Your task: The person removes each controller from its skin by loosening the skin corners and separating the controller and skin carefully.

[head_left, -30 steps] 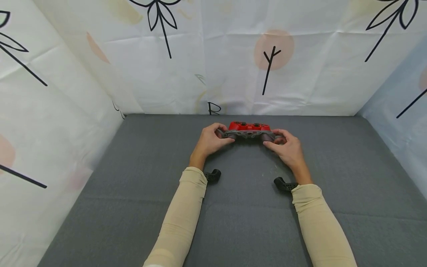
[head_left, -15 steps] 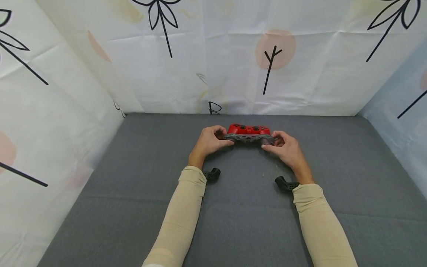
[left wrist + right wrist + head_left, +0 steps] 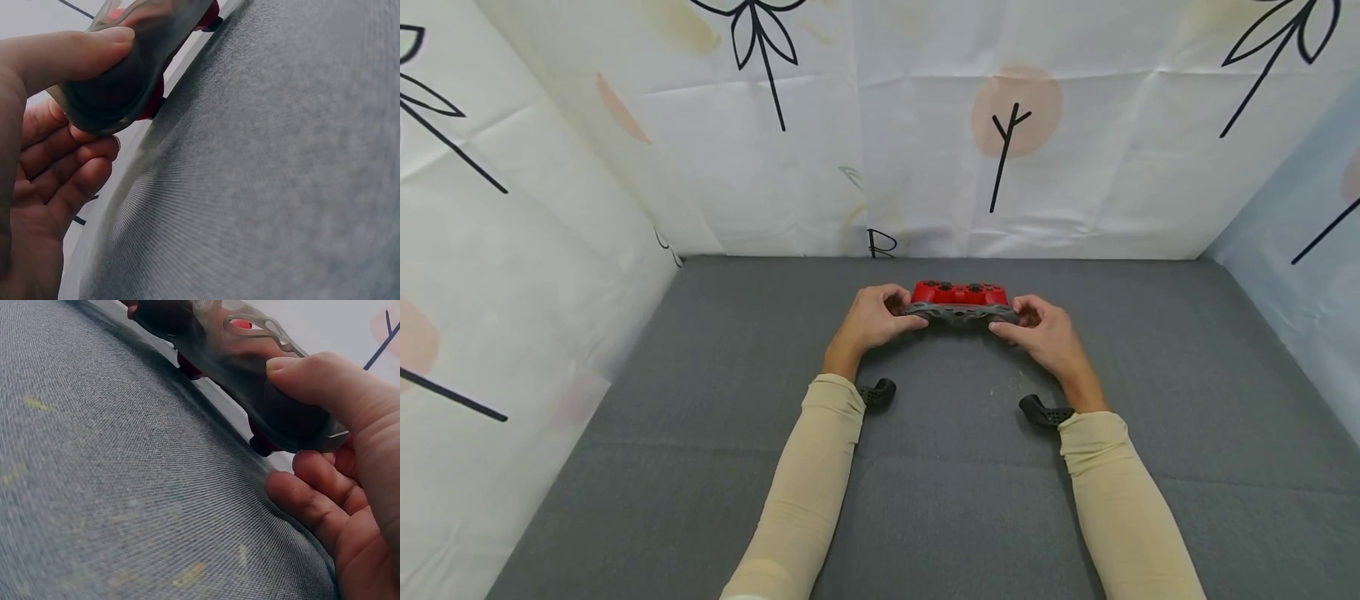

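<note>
1. Controller [image 3: 960, 293], red on its button face, sits between both hands at the far middle of the grey bench [image 3: 700, 400], lifted just above the surface, with its button side turned away from the person.
2. A translucent grey cover [image 3: 958, 313] wraps the near side of the controller; in the right wrist view the cover [image 3: 250, 369] shows cut-outs with red showing through them.
3. The left hand [image 3: 871, 318] grasps the controller's left grip, thumb on the near side and fingers curled round the far side.
4. In the left wrist view the left thumb [image 3: 69, 53] presses on the dark rounded end of the grip [image 3: 119, 87], and the other fingers [image 3: 69, 169] curl below it.
5. The right hand [image 3: 1043, 333] grasps the controller's right grip in the same way, thumb on the near side.
6. In the right wrist view the right thumb [image 3: 325, 387] lies over the cover at the grip's end, and the fingers [image 3: 312, 500] curl underneath, close to the bench [image 3: 94, 487].
7. Both forearms wear beige sleeves [image 3: 808, 492], and a black wrist mount [image 3: 877, 392] sticks out beside each wrist.
8. White sheets [image 3: 887, 125] printed with black stems and pale circles stand round the bench on three sides.
</note>
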The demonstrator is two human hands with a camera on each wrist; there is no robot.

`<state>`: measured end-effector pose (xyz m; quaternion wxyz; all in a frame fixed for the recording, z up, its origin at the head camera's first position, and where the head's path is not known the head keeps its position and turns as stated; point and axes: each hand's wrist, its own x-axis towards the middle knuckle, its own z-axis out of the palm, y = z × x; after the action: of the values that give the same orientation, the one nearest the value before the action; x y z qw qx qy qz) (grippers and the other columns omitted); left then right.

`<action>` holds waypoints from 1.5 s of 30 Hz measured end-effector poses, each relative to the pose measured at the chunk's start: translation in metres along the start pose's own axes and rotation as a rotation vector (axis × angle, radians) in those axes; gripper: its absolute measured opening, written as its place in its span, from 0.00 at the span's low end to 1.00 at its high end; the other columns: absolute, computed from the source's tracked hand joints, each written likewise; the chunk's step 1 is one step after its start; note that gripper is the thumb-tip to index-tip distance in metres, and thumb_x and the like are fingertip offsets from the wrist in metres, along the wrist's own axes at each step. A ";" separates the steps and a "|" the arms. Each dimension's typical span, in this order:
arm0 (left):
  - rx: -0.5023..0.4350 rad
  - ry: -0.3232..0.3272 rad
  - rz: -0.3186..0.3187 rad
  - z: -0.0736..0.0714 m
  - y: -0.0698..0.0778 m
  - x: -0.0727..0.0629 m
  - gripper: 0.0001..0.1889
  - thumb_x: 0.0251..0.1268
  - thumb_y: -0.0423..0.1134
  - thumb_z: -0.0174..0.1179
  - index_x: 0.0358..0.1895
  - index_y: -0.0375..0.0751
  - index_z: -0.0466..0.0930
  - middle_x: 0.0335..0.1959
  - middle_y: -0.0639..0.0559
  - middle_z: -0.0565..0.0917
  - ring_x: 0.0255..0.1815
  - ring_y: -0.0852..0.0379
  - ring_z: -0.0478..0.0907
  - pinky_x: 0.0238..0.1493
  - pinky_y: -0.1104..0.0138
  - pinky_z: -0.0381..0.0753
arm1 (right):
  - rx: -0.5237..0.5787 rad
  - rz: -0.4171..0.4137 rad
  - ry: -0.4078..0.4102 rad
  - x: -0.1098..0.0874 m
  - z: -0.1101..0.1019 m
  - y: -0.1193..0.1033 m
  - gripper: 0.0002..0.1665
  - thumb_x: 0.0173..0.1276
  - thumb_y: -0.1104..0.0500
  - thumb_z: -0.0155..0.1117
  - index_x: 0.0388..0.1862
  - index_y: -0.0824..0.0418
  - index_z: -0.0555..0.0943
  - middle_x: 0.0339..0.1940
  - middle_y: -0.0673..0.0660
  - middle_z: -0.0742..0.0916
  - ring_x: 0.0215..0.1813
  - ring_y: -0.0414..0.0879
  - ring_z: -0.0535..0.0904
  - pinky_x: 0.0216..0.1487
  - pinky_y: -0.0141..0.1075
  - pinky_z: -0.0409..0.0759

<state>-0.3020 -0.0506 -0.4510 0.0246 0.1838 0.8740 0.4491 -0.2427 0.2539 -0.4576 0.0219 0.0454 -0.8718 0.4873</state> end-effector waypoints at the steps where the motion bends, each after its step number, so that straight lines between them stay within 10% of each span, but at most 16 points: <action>1: 0.001 0.001 0.002 0.000 0.000 0.000 0.17 0.57 0.50 0.75 0.39 0.48 0.78 0.34 0.52 0.78 0.36 0.54 0.75 0.38 0.62 0.75 | 0.000 0.003 0.002 0.000 0.000 0.000 0.26 0.66 0.42 0.73 0.45 0.57 0.71 0.30 0.51 0.79 0.31 0.41 0.79 0.33 0.34 0.75; 23: 0.053 0.007 0.028 0.005 0.004 0.002 0.17 0.59 0.49 0.75 0.38 0.46 0.76 0.32 0.52 0.76 0.35 0.54 0.72 0.38 0.63 0.71 | -0.125 -0.039 0.134 0.002 0.007 -0.005 0.19 0.66 0.50 0.74 0.41 0.59 0.75 0.27 0.53 0.80 0.25 0.37 0.74 0.29 0.31 0.72; 32: 0.040 -0.023 0.017 0.007 0.001 0.005 0.17 0.59 0.48 0.75 0.39 0.47 0.75 0.33 0.53 0.75 0.35 0.55 0.72 0.39 0.64 0.71 | -0.034 -0.003 0.097 0.002 0.007 -0.004 0.29 0.67 0.52 0.73 0.58 0.63 0.70 0.37 0.54 0.80 0.31 0.37 0.74 0.33 0.29 0.75; 45: 0.085 -0.006 0.013 0.006 0.004 0.006 0.17 0.60 0.49 0.74 0.39 0.47 0.74 0.31 0.52 0.74 0.34 0.54 0.71 0.38 0.63 0.69 | -0.070 0.003 0.127 0.004 0.009 -0.005 0.22 0.65 0.51 0.75 0.47 0.59 0.75 0.36 0.60 0.87 0.26 0.30 0.80 0.29 0.30 0.76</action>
<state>-0.3046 -0.0415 -0.4506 0.0163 0.1918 0.8910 0.4112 -0.2459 0.2439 -0.4578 0.0783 0.0123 -0.8853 0.4583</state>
